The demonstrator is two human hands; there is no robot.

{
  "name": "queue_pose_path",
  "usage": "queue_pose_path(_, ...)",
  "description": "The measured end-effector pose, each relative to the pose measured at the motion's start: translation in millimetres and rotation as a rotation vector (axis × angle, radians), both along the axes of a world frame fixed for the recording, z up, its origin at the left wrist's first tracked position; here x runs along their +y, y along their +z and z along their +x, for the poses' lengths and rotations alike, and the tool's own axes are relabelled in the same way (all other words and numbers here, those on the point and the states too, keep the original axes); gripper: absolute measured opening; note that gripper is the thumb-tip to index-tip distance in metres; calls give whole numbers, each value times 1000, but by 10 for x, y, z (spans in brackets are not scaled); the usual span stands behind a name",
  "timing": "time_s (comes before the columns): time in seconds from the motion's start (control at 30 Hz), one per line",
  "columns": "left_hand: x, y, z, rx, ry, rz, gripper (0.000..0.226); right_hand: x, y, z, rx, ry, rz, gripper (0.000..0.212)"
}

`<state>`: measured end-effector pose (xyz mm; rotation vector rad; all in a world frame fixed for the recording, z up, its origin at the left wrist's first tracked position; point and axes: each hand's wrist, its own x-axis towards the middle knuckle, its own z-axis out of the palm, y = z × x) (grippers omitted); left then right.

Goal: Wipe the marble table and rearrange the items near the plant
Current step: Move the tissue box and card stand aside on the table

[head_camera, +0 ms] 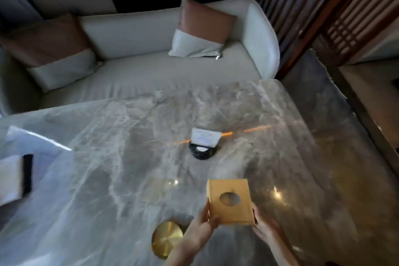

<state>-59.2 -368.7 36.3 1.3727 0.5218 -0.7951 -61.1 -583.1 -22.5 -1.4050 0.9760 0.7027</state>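
Note:
A gold box with a round hole in its top is held above the near part of the grey marble table. My left hand grips its left side and my right hand grips its right side. A round brass disc lies on the table just left of my left wrist. Further out, near the table's middle, a black round stand holds a white card. No plant and no cloth are in view.
A white item with a black edge lies at the table's left side. A pale sofa with two brown-and-white cushions stands behind the table. A dark wooden lattice screen rises at the right.

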Motion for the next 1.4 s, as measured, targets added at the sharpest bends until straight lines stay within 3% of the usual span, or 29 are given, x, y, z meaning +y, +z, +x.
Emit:
queue_pose_path(0.03, -299, 7, 153, -27, -35, -10, 62, -284, -15, 68, -47, -6, -40, 17)
queue_pose_path(0.1, -818, 25, 543, -87, -67, -65, 46, -680, 170, 443, -150, 70, -49, 18)
queue_pose_path(0.23, -1514, -154, 1535, -234, -98, -11, 54, -1229, 385, 1495, -370, 178, -94, 35)
queue_pose_path(0.43, -1957, -260, 2956, -277, -16, 130, 52, -1482, 456, 3128, -427, 122, -36, 44)
queue_pose_path(0.6, -1845, -699, 3515, -213, 0, 120, 64, -1493, 293, 3605, -389, 187, 2, 48)
queue_pose_path(0.8, -1835, -613, 3390, -144, -34, 168, 44, -1502, -66, 3537, -318, 212, 18, 48)
queue_pose_path(0.9, -1841, -375, 3325, -165, -55, 195, 47, -1460, 9, 3503, -323, 229, -26, 55)
queue_pose_path(1.03, -1576, 370, 3058, -501, -47, 276, 51, -1246, 445, 3189, -617, 200, -261, 55)
queue_pose_path(1.1, -1180, 733, 2806, -695, 93, 441, 40, -1083, 595, 2904, -738, 134, -213, 51)
queue_pose_path(1.17, -678, 974, 2491, -799, 346, 583, 38, -820, 580, 2630, -704, 149, -103, 44)
queue_pose_path(1.27, 27, 764, 2161, -642, 548, 696, 47, -259, 443, 2282, -596, 330, 76, 43)
queue_pose_path(1.33, 327, 472, 2014, -449, 396, 711, 54, 115, 329, 2112, -597, 482, 118, 57)
queue_pose_path(1.4, 453, 252, 1902, -379, 179, 675, 55, 409, 266, 2042, -625, 567, 134, 62)
